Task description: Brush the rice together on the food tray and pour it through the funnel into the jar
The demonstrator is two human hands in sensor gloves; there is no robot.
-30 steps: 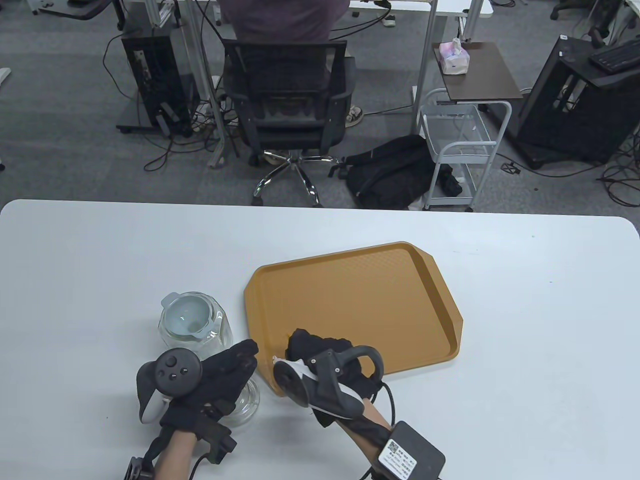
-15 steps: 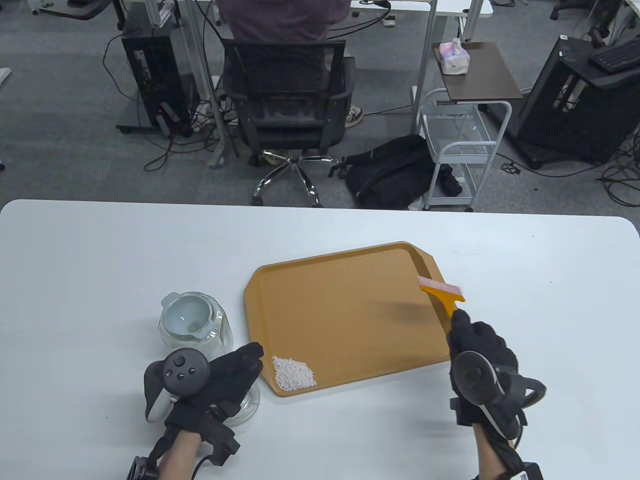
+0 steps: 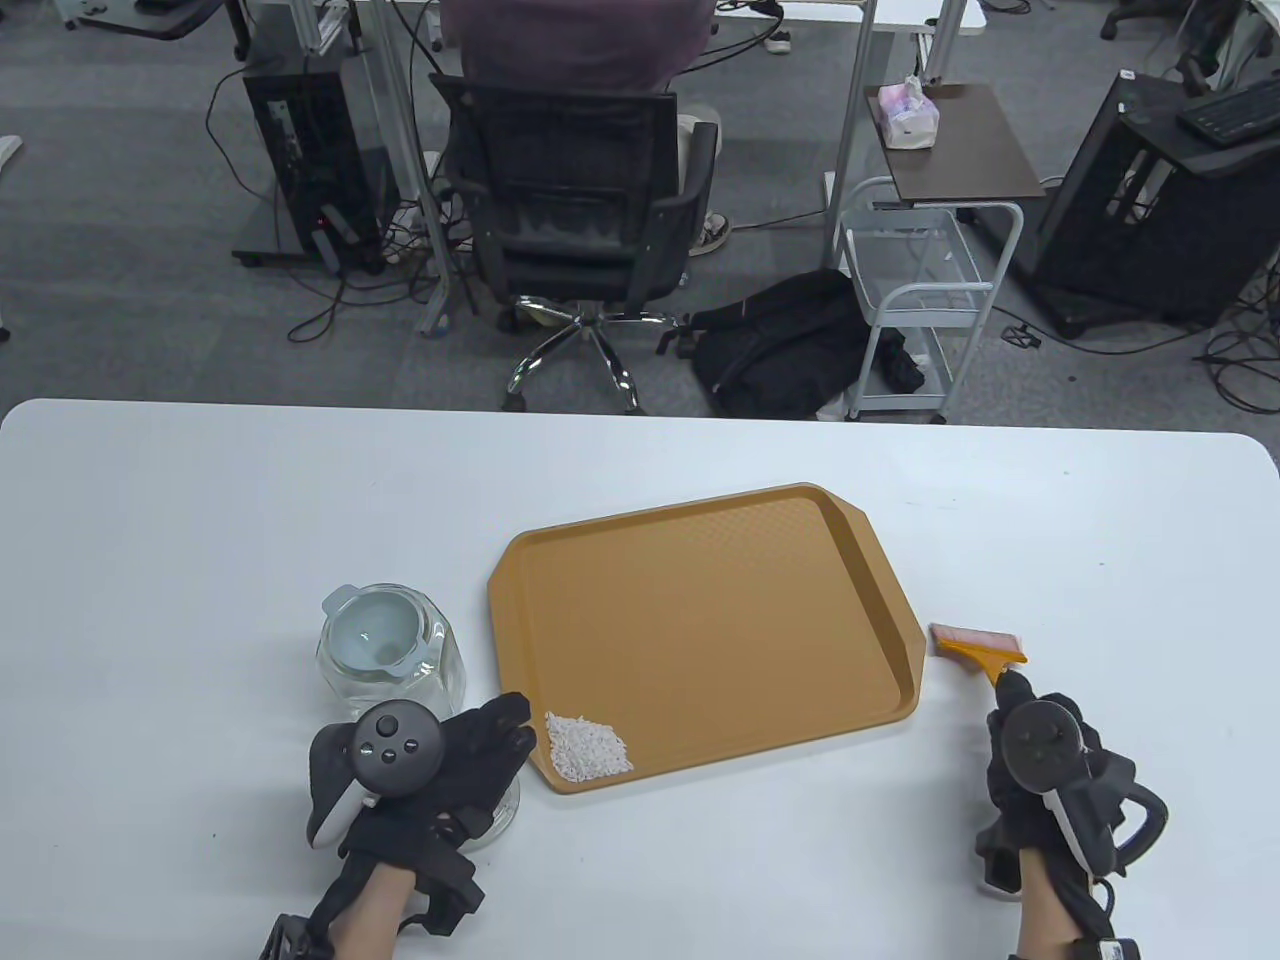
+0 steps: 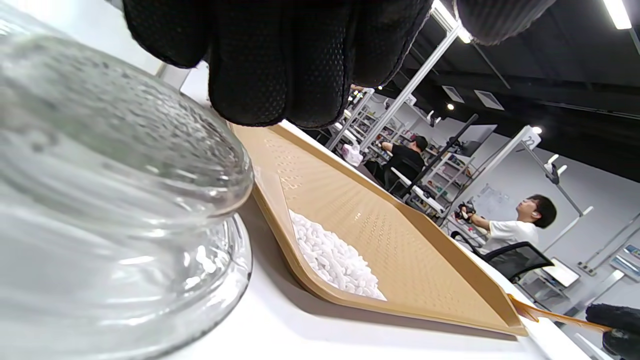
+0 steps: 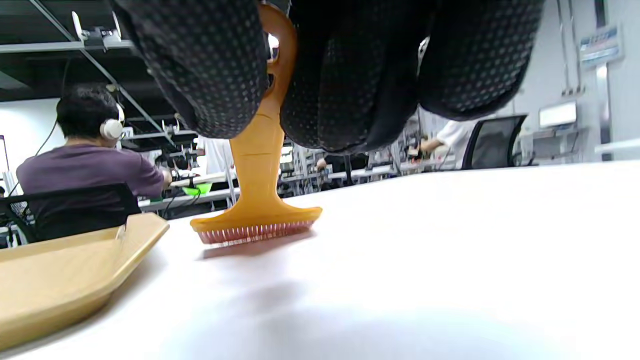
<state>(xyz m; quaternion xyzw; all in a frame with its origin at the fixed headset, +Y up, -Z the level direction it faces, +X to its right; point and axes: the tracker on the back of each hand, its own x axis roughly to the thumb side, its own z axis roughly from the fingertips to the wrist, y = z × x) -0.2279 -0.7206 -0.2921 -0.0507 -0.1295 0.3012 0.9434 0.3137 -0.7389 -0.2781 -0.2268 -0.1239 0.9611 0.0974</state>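
An orange-brown food tray (image 3: 720,600) lies mid-table with a small heap of white rice (image 3: 588,748) in its near left corner. Left of it stands the glass jar (image 3: 392,650) with a pale funnel (image 3: 372,632) in its mouth. My left hand (image 3: 500,735) lies with fingers stretched over a round glass piece (image 3: 500,805), fingertips beside the tray's corner. My right hand (image 3: 1015,700) grips the handle of an orange brush (image 3: 978,648), right of the tray. The brush (image 5: 257,200) stands with its bristles on the table. Rice (image 4: 335,257) also shows in the left wrist view.
The table's far edge borders an office floor with a chair, a seated person, a backpack and a small white cart. The tray's raised rim (image 5: 75,270) sits just left of the brush. The glass piece (image 4: 100,200) fills the left of the left wrist view.
My right hand carried the brush from the tray's near left corner across to its far right, then down onto the table right of the tray, uncovering the rice heap. My left hand shifted slightly right.
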